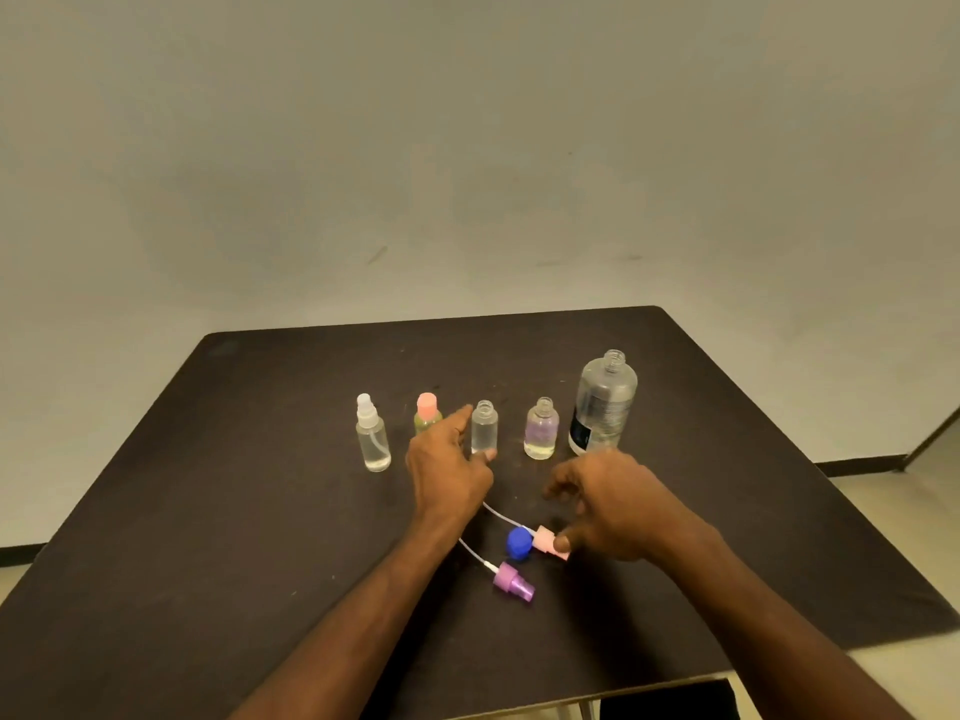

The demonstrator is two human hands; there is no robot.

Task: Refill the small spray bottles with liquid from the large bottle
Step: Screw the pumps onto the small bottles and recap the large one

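While the left hand (447, 459) reaches open-fingered around the uncapped bottle (484, 427), the right hand (608, 506) pinches a pink sprayer (548, 542) beside the blue cap (519, 543); the big bottle's (602, 402) label is unreadable.

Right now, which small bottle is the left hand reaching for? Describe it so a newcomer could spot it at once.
On the dark table, find the row of bottles ending at the large bottle. The clear bottle stands third from the left end, touching the left hand. Uncapped like its purple-tinted neighbour, it alone is colourless.
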